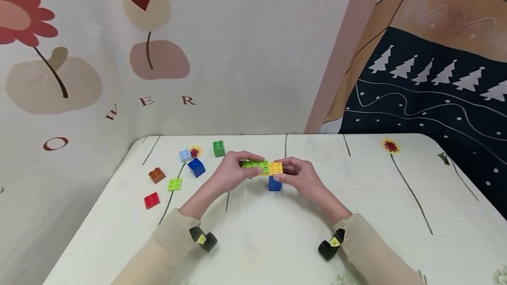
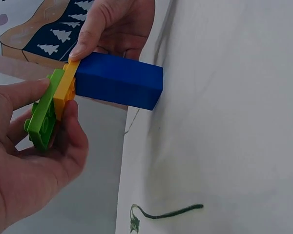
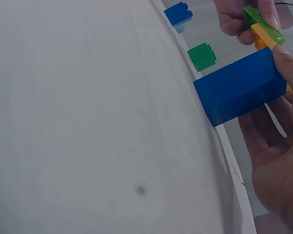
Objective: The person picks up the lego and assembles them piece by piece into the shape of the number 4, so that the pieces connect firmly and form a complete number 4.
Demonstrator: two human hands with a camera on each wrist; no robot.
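My left hand (image 1: 231, 173) pinches a long lime-green toy building brick (image 1: 264, 166) between thumb and fingers. A yellow brick (image 1: 276, 168) lies under its right end, and the two overlap. My right hand (image 1: 304, 178) grips the yellow brick, thumb at its near edge in the left wrist view. Below the yellow piece stands an upright blue block column (image 2: 119, 80), its foot at the tabletop. In the right wrist view a seam crosses the blue column (image 3: 239, 87). My right hand's other fingers are partly hidden behind the column.
On the white flowered tablecloth (image 1: 253, 241), loose bricks lie to the left: red (image 1: 152, 200), brown (image 1: 156, 175), lime (image 1: 174, 184), light blue (image 1: 185, 155), dark blue (image 1: 196, 167) and green (image 1: 218, 148). Behind the table hangs a printed curtain (image 1: 245, 56).
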